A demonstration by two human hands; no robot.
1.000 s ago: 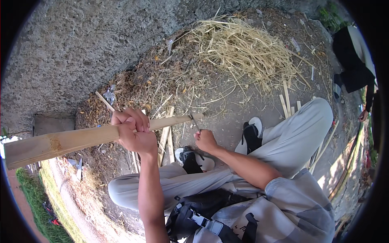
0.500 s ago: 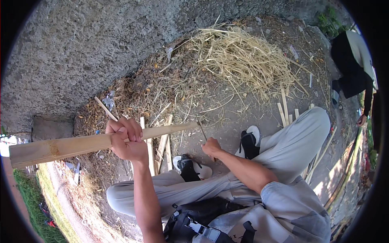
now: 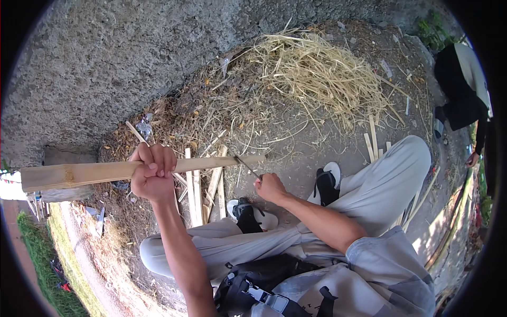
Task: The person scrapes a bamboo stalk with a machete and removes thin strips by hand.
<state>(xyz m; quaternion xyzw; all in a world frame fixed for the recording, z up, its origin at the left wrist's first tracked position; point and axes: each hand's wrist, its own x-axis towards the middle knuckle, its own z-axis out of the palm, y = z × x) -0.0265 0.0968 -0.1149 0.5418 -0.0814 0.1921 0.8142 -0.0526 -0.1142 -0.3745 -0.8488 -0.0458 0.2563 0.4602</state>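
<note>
My left hand (image 3: 153,171) is closed around a long split bamboo strip (image 3: 100,174), gripping it near its middle. The strip lies nearly level across the view, its wide end with a node at the far left and its narrower end in front of my right hand (image 3: 272,188). That hand is wrapped round the handle of a knife (image 3: 248,168), most of the handle hidden by my fingers. The thin dark blade slants up to the left and crosses the strip near its narrow end, seemingly touching it.
Pale bamboo shavings (image 3: 327,74) are heaped on the ground ahead. Several cut bamboo strips (image 3: 194,198) lie by my left foot, others by my right knee. A rough grey wall (image 3: 116,63) rises at the far left. Another person (image 3: 459,87) is at the right edge.
The strip's wide end has risen, and my left hand has moved slightly up and left with it. The knife has shifted left onto the strip, its blade now more slanted.
</note>
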